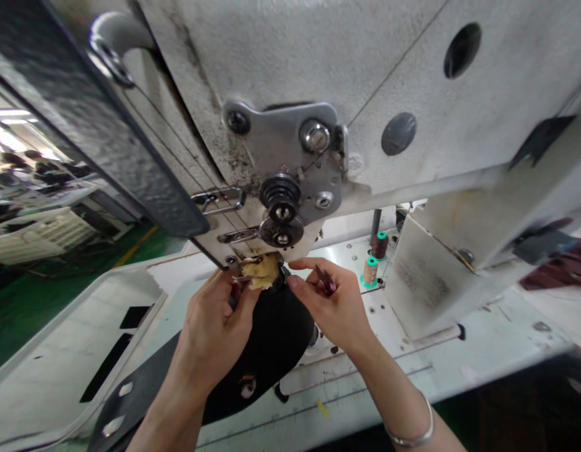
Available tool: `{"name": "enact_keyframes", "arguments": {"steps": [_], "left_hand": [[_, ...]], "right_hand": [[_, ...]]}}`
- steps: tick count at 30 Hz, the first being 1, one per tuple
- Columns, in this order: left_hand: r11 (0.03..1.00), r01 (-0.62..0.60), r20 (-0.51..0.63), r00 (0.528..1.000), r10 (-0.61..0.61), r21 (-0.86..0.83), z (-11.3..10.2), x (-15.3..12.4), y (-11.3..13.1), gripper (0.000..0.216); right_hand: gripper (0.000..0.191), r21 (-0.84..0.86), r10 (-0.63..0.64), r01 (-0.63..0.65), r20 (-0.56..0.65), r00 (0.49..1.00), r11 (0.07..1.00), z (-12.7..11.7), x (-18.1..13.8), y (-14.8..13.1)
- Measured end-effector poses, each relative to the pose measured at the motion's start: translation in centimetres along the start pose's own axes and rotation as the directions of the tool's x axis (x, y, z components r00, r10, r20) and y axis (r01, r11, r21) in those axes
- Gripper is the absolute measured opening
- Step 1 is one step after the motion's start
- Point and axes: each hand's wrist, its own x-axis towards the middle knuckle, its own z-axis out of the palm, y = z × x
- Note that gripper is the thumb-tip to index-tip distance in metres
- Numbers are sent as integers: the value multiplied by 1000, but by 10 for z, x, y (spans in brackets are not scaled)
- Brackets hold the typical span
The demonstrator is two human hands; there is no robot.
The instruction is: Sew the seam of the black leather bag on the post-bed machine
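Observation:
I look up close at the head of an industrial sewing machine (319, 75). Both my hands work under its needle area, over a black piece of material (276, 339). My left hand (215, 326) is closed, its fingers pinching near the needle and a yellowish taped part (265, 270). My right hand (332, 301) is closed too; its forefinger and thumb reach towards the needle while a small dark purple tool (327, 280) lies tucked in its fingers. A silver bangle (413, 433) sits on my right wrist.
Metal tension discs (281, 210) and thread guides (219, 199) sit just above my hands. Two thread spools, one dark red (379, 245) and one tan (370, 271), stand on the white machine table (460, 364). A white tray (46, 351) lies at left; a green floor and workstations show beyond.

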Motion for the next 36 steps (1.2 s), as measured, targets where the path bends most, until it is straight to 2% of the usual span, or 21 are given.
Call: {"name": "enact_keyframes", "arguments": {"steps": [5, 7, 9, 12, 14, 18, 19, 21, 24, 25, 28, 30, 32, 34, 36], "left_hand": [[955, 90, 92, 994, -66, -281, -10, -9, -8, 34], [937, 129, 117, 988, -96, -325, -13, -12, -9, 35], [952, 121, 105, 990, -95, -283, -14, -14, -9, 32], [996, 28, 37, 999, -25, -87, -15, -15, -5, 25], [999, -34, 8, 999, 34, 12, -14, -14, 0, 22], [992, -112, 7, 994, 111, 51, -15, -14, 10, 17], [989, -134, 1, 991, 134, 61, -15, -15, 12, 16], [978, -189, -28, 981, 193, 91, -15, -20, 18, 12], [937, -325, -110, 934, 339, 129, -11, -30, 28, 4], [914, -386, -115, 909, 400, 124, -8, -35, 30, 8], [826, -556, -8, 829, 559, 92, 4, -47, 34, 30], [779, -616, 98, 787, 609, 112, 15, -52, 34, 41], [753, -643, 176, 765, 620, 144, 23, -55, 33, 45], [753, -645, 212, 761, 614, 134, 28, -56, 33, 42], [782, -618, 212, 777, 592, 83, 31, -57, 35, 38]], "right_hand": [[20, 263, 125, -123, 10, 992, 957, -6, -3, -2], [20, 328, 171, -160, -4, 985, 931, -5, -4, -2], [20, 345, 199, -184, -7, 980, 920, -5, -4, -3], [22, 358, 220, -204, -3, 976, 911, -5, -4, -3], [22, 430, 242, -220, 3, 970, 875, -7, -4, -2], [23, 624, 315, -294, 81, 946, 724, -20, -10, 6], [24, 631, 330, -315, 99, 939, 708, -24, -13, 8], [29, 581, 359, -351, 106, 927, 734, -32, -21, 13], [33, 392, 387, -385, 76, 919, 836, -42, -34, 21], [33, 320, 387, -387, 66, 920, 865, -44, -39, 23], [33, 190, 374, -375, 45, 926, 907, -50, -49, 25], [32, 221, 370, -366, 28, 929, 904, -53, -53, 25], [30, 325, 372, -356, 15, 928, 876, -57, -55, 23], [27, 447, 360, -334, 28, 933, 830, -60, -56, 21], [22, 553, 318, -297, 59, 946, 779, -63, -55, 20]]}}
